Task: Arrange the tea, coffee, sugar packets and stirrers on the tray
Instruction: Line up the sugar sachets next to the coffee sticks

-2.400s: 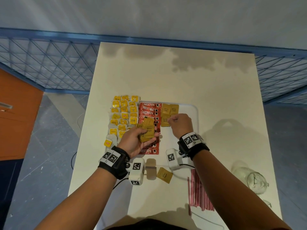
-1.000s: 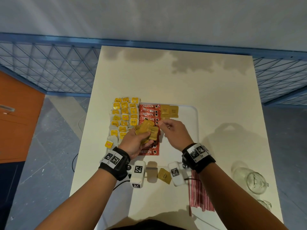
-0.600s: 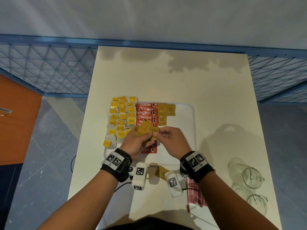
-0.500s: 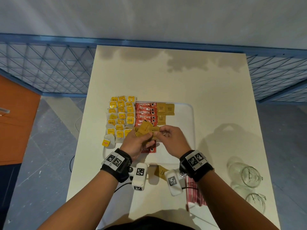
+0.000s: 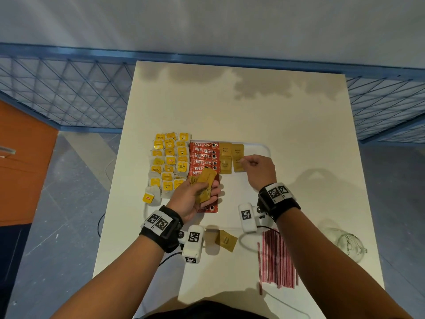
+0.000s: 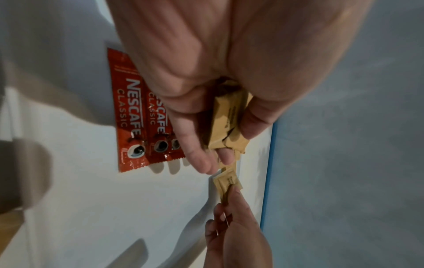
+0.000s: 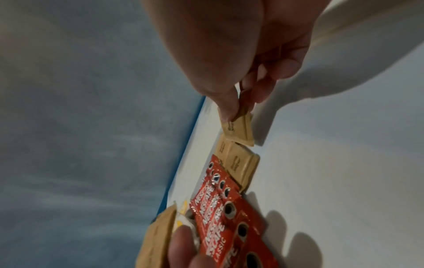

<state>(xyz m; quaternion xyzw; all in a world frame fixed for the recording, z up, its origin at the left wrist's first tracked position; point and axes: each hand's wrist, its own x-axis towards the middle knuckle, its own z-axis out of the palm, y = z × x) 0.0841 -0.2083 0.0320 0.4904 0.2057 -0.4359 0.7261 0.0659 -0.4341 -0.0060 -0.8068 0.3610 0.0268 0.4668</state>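
A white tray (image 5: 239,204) holds yellow-tagged tea bags (image 5: 169,162) on the left, red Nescafe coffee sachets (image 5: 203,156) in the middle and brown sugar packets (image 5: 226,157) beside them. My left hand (image 5: 197,194) grips a bunch of brown sugar packets (image 6: 229,117) above the near coffee sachets. My right hand (image 5: 255,166) pinches one brown sugar packet (image 7: 238,129) by its edge and holds it down in the second sugar column (image 5: 238,161). One brown sugar packet (image 5: 226,240) lies on the table near me. Red stirrers (image 5: 277,259) lie at the near right.
The tray sits on a cream table (image 5: 230,107) with a blue mesh fence (image 5: 64,93) behind and left. Two clear glass jars (image 5: 347,242) lie at the table's right edge. A thin cable (image 5: 282,300) runs near the front edge.
My right hand took one sugar packet from the left hand's bunch and carried it forward and right to the sugar column. The left hand stayed over the coffee sachets.
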